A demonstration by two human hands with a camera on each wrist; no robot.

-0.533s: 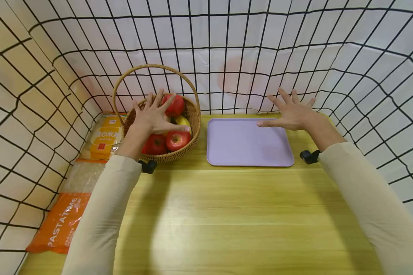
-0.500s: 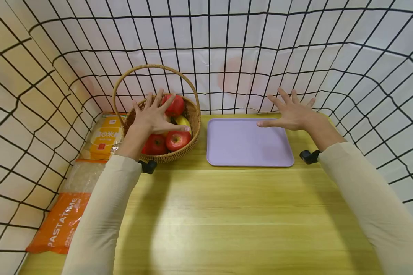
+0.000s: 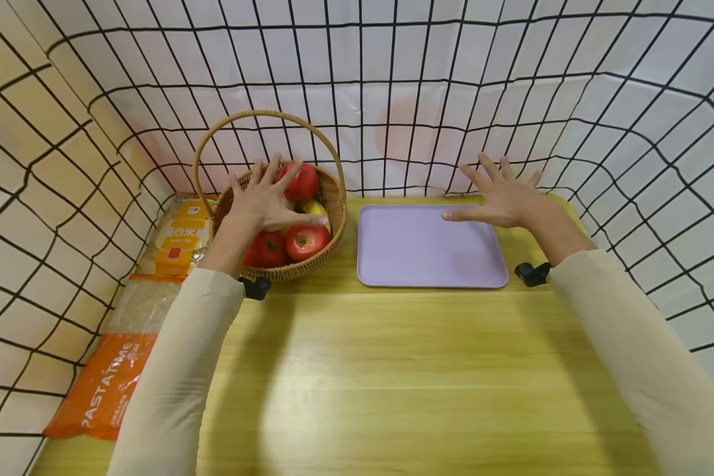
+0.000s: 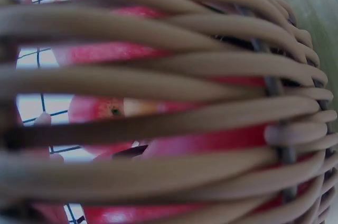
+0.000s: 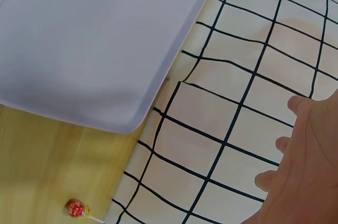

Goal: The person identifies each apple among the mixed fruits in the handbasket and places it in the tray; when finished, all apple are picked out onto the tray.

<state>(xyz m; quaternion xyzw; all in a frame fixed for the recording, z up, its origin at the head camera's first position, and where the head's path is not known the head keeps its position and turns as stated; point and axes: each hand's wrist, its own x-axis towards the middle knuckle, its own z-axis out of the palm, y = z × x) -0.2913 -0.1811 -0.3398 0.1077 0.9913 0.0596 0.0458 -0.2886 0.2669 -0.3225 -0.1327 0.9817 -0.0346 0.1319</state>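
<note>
A wicker basket [image 3: 309,266] with a tall arched handle stands at the back left, holding red apples [image 3: 307,243] and a yellow banana [image 3: 317,210]. Over it my left hand [image 3: 259,205] is spread wide, covering part of the fruit and holding nothing. Its weave [image 4: 158,81] fills the left wrist view, with red fruit showing through the gaps. To the right lies a flat lilac tray [image 3: 428,248]. My right hand [image 3: 504,199] hovers at the tray's back right with fingers splayed, the thumb overlapping the tray in the head view.
Along the left edge lie a yellow food bag [image 3: 181,239] and an orange pasta bag [image 3: 110,383]. A lollipop [image 5: 77,208] rests on the wooden table [image 3: 393,370] beyond the tray's end. White black-checked cloth [image 3: 416,99] walls the back and sides.
My right hand has drifted very slightly left. The left hand stays almost in place, and the basket and tray have not moved.
</note>
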